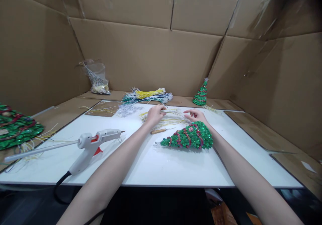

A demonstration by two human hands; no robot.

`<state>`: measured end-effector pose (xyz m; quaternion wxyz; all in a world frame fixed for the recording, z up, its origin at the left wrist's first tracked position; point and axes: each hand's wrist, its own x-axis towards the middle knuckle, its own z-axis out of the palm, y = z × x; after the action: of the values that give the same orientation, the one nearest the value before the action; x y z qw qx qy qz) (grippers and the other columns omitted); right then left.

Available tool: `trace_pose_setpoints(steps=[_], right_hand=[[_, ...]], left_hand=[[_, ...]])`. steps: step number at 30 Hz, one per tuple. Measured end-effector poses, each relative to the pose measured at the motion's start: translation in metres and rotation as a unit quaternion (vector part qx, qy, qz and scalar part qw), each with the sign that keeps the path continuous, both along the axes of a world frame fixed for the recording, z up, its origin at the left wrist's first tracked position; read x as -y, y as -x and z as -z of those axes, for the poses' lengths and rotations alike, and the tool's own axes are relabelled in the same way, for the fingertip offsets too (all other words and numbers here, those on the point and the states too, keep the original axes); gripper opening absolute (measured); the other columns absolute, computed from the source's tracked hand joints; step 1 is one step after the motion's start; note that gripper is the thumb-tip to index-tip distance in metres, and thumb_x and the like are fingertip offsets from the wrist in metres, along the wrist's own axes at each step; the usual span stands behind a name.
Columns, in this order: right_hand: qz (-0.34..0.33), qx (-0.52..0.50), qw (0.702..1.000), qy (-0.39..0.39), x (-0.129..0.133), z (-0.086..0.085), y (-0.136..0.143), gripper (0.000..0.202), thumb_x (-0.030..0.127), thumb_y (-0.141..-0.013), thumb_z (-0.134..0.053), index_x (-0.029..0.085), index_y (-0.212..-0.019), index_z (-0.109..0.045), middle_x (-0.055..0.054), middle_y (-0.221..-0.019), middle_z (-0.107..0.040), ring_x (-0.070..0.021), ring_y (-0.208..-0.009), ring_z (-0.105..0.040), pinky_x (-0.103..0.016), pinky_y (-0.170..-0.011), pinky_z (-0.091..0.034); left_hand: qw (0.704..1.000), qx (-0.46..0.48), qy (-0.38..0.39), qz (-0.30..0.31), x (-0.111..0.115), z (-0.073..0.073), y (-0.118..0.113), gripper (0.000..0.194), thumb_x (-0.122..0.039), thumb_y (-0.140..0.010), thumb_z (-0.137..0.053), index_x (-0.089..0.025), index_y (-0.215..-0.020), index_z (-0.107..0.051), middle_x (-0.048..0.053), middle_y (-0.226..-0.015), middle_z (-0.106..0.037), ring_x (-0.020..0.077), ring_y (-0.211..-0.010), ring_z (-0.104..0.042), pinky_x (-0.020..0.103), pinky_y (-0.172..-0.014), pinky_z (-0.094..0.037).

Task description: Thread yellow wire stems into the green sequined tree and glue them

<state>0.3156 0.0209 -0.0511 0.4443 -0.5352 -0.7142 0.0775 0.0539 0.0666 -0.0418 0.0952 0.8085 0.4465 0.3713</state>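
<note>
My left hand (pixel 155 115) is closed with its fingertips on a bunch of thin white and yellow wires (pixel 173 112) in the middle of the white board. Opposite it, my right hand (pixel 196 115) holds nothing, its thumb and fingers apart near the other end of the wires. A green tinsel Christmas tree (pixel 188 136) with red garland lies on its side below my right hand, its silver star tip pointing left. Just below my left hand is a wooden-handled awl (pixel 158 131). How many wires my left fingers grip is hidden.
A white hot glue gun (pixel 88 147) with a long glue stick rests at left, its cord over the edge. Another tree (pixel 17 127) is at far left; a small one (pixel 201 94) stands behind. Wire bundles (pixel 148 95) and a plastic bag (pixel 98 79) lie along the cardboard wall (pixel 141 53).
</note>
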Motion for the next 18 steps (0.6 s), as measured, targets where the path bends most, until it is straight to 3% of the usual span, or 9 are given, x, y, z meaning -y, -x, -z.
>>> trace_pose_setpoints(steps=[8, 18], right_hand=[[-0.014, 0.016, 1.000, 0.001, -0.0014, 0.0018, -0.0006, 0.029, 0.052, -0.070, -0.073, 0.025, -0.080, -0.076, -0.001, -0.068, -0.056, -0.0168, -0.065, -0.048, -0.031, -0.063, -0.037], [-0.019, 0.039, 0.999, -0.001, -0.0010, 0.0003, -0.0016, 0.032, 0.052, -0.070, -0.074, 0.021, -0.074, -0.071, 0.000, -0.065, -0.048, -0.0158, -0.063, -0.045, -0.030, -0.061, -0.034]], left_hand=[[1.000, 0.005, -0.003, 0.019, 0.0013, 0.0003, -0.0024, 0.019, -0.019, -0.079, -0.067, -0.024, -0.096, -0.070, 0.002, -0.103, -0.072, 0.0219, -0.099, -0.063, 0.030, -0.086, -0.047], [1.000, 0.016, -0.009, 0.025, 0.0006, 0.0011, -0.0033, 0.017, -0.019, -0.078, -0.068, -0.023, -0.094, -0.070, 0.002, -0.100, -0.072, 0.0218, -0.097, -0.064, 0.030, -0.084, -0.047]])
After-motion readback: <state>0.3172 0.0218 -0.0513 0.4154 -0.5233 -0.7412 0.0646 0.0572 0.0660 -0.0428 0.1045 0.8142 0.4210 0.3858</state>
